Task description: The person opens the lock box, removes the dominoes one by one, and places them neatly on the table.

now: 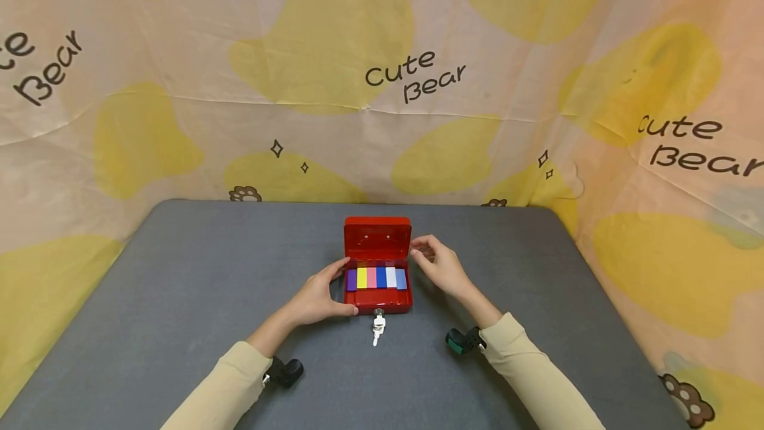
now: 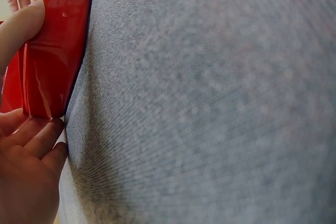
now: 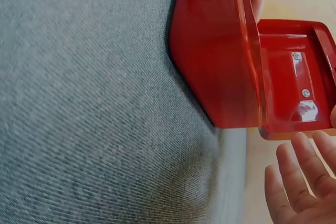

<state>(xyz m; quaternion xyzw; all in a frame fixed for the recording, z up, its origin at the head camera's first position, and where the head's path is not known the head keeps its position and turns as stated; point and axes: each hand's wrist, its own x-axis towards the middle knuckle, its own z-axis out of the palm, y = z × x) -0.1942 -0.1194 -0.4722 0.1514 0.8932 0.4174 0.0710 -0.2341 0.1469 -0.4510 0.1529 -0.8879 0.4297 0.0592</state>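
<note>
A small red cash box (image 1: 379, 300) stands on the table with its lid (image 1: 378, 239) raised. Inside lies a row of several coloured blocks (image 1: 377, 277), from purple on the left to light blue on the right. Keys (image 1: 379, 328) hang from the lock at the front. My left hand (image 1: 316, 297) grips the box's left side, thumb at the front corner and fingers along the side wall. To the right of the lid is my right hand (image 1: 440, 266), fingers loosely bent, fingertips close to the lid's edge; whether they touch it I cannot tell.
The grey table (image 1: 239, 251) reaches back to a patterned cloth (image 1: 322, 38) that hangs behind and at the sides. Black wrist cameras (image 1: 285, 372) are strapped on both wrists, below the cream sleeves (image 1: 531, 363).
</note>
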